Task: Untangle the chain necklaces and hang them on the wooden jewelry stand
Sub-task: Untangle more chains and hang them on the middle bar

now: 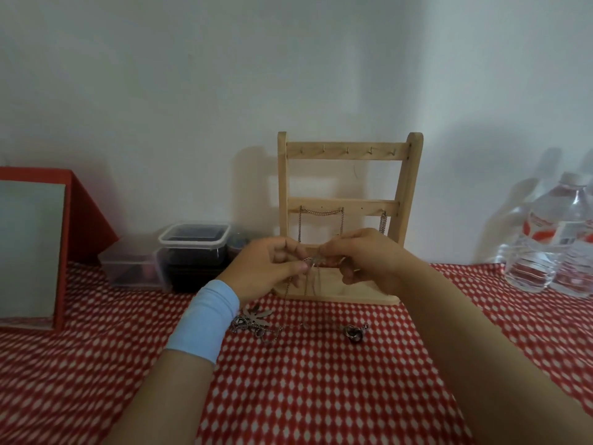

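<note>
1. The surface [321,396], covered in a red cloth with white diamonds, runs back to a white wall. The wooden jewelry stand [346,152] sits at the middle of the far edge, against that wall.
2. A red box [86,226] with a mirror panel and some clear plastic containers [192,248] crowd the far-left corner, and water bottles [552,245] stand near the far-right corner. Strips of bare cloth separate both groups from the stand, and the near half of the surface lies open under the forearms.
3. On the stand, one hung chain [322,212] drapes along the middle bar and a second hung chain [383,221] dangles at that bar's right end.
4. A tangle of necklaces [256,322] lies on the cloth just in front of the stand's base, beside the blue wristband [205,319]; a ring pendant [351,332] rests to its right.
5. Both hands are raised before the stand's lower part, nearly touching. The left hand [269,268] has its grip closed, thumb and fingers pinching a thin chain [309,263]. The right hand [369,261] pinches the same chain from the other side, its fingers curled. Strands drop from between the hands toward the tangle.
</note>
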### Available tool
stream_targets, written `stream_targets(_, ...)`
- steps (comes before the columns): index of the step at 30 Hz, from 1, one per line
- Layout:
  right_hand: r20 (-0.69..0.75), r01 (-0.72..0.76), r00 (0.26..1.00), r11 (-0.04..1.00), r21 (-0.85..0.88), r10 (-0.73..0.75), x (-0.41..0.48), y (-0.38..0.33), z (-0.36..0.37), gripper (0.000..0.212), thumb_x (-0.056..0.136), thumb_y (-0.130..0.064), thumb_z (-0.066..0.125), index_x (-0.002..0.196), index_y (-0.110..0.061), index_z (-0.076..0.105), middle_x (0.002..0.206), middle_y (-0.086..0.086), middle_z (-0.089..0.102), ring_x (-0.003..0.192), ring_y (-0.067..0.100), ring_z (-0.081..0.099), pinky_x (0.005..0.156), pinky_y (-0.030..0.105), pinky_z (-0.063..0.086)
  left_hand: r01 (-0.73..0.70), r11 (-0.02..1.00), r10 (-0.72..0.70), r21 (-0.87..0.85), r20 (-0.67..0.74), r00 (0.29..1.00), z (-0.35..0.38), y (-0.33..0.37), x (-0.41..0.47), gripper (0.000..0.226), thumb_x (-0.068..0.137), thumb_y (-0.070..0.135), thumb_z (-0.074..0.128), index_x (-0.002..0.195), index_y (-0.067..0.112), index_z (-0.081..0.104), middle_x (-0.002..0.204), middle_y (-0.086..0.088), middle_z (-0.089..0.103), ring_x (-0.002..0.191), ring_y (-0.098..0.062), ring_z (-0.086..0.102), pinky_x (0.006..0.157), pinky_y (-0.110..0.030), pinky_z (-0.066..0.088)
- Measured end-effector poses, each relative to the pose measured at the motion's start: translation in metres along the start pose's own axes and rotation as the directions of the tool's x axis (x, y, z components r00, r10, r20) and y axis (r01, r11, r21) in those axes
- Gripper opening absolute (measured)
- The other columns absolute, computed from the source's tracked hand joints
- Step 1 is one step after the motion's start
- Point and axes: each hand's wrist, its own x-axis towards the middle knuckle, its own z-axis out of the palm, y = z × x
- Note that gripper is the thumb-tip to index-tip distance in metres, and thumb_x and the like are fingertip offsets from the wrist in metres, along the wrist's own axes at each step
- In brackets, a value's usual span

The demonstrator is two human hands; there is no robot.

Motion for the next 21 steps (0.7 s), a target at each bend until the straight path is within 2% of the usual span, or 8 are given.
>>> stream_targets(2, 0.036, -0.053, 0.998, 0.996, 0.069, 0.050, 0.001, 0.001, -0.003, 0.015, 0.090, -0.021, 0.070, 0.089, -0.006, 0.073, 0.071, 0.002, 0.064, 0.050, 0.013, 0.048, 0.057, 0.031, 0.049, -0.027, 0.996, 0.029, 0.087, -0.024, 0.999, -0.005, 0.001, -0.001, 0.011, 0.090, 0.007, 0.065, 0.098, 0.014, 0.066, 0.077, -0.001, 0.073, 0.072, -0.022, 0.070, 0.078, -0.033, 0.059)
stream_targets(4, 0.118, -0.100, 0.989, 0.992, 0.083, 0.090, -0.001, 0.000, -0.004, 0.013, 0.093, -0.021, 0.067, 0.085, -0.011, 0.069, 0.069, 0.001, 0.062, 0.050, 0.013, 0.046, 0.058, 0.030, 0.047, -0.047, 0.989, 0.055, 0.143, -0.057, 0.997, -0.004, 0.003, 0.000, 0.013, 0.090, 0.005, 0.063, 0.096, 0.017, 0.064, 0.085, 0.002, 0.071, 0.083, -0.026, 0.070, 0.082, -0.033, 0.057)
stream_targets(7, 0.202, -0.150, 0.970, 0.986, 0.079, 0.132, -0.003, -0.002, -0.004, 0.014, 0.096, -0.024, 0.065, 0.086, -0.014, 0.069, 0.068, -0.002, 0.061, 0.051, 0.011, 0.043, 0.056, 0.027, 0.046, -0.093, 0.980, 0.108, 0.174, -0.075, 0.991, -0.001, 0.011, 0.000, 0.016, 0.088, 0.009, 0.064, 0.092, 0.025, 0.067, 0.096, 0.006, 0.070, 0.096, -0.016, 0.066, 0.091, -0.034, 0.054)
stream_targets(9, 0.236, -0.176, 0.961, 0.978, 0.108, 0.146, -0.002, -0.003, -0.003, 0.015, 0.095, -0.026, 0.066, 0.086, -0.016, 0.072, 0.068, -0.004, 0.061, 0.052, 0.009, 0.042, 0.055, 0.025, 0.045, -0.126, 0.985, 0.133, 0.117, -0.054, 0.990, 0.002, 0.020, -0.002, 0.011, 0.083, 0.021, 0.072, 0.092, 0.024, 0.067, 0.094, 0.007, 0.071, 0.093, -0.013, 0.067, 0.087, -0.031, 0.056)
stream_targets(12, 0.254, -0.199, 0.954, 0.969, 0.145, 0.158, -0.001, -0.002, -0.003, 0.023, 0.094, -0.027, 0.068, 0.073, -0.022, 0.076, 0.067, -0.006, 0.057, 0.051, 0.008, 0.040, 0.055, 0.023, 0.043, -0.116, 0.983, 0.132, 0.145, -0.105, 0.986, 0.008, 0.026, -0.003, 0.022, 0.073, 0.035, 0.081, 0.086, 0.024, 0.067, 0.085, 0.010, 0.071, 0.083, -0.004, 0.067, 0.078, -0.023, 0.055)
stream_targets(15, 0.238, -0.210, 0.955, 0.969, 0.132, 0.175, 0.001, 0.000, -0.002, 0.029, 0.094, -0.028, 0.068, 0.066, -0.024, 0.076, 0.065, -0.007, 0.055, 0.050, 0.007, 0.039, 0.054, 0.022, 0.043, -0.079, 0.986, 0.107, 0.150, -0.187, 0.977, 0.010, 0.022, -0.001, 0.011, 0.075, 0.027, 0.082, 0.080, 0.025, 0.073, 0.079, 0.012, 0.073, 0.078, 0.002, 0.067, 0.078, -0.020, 0.054)
stream_targets(19, 0.187, -0.227, 0.962, 0.963, 0.144, 0.198, 0.004, 0.003, 0.001, 0.016, 0.091, -0.028, 0.072, 0.076, -0.021, 0.073, 0.064, -0.007, 0.053, 0.048, 0.007, 0.038, 0.052, 0.023, 0.042, -0.066, 0.974, 0.110, 0.215, -0.196, 0.974, 0.009, 0.019, -0.001, 0.008, 0.079, 0.022, 0.079, 0.085, 0.026, 0.075, 0.080, 0.012, 0.073, 0.076, 0.006, 0.065, 0.072, -0.011, 0.050)
stream_targets(21, 0.147, -0.182, 0.975, 0.979, 0.090, 0.168, 0.003, 0.003, 0.004, 0.016, 0.089, -0.029, 0.074, 0.078, -0.018, 0.071, 0.064, -0.005, 0.051, 0.049, 0.009, 0.038, 0.053, 0.024, 0.043, -0.080, 0.958, 0.134, 0.274, -0.185, 0.974, 0.010, 0.018, -0.002, 0.012, 0.079, 0.021, 0.078, 0.084, 0.030, 0.071, 0.078, 0.013, 0.072, 0.072, 0.008, 0.062, 0.071, -0.013, 0.050)
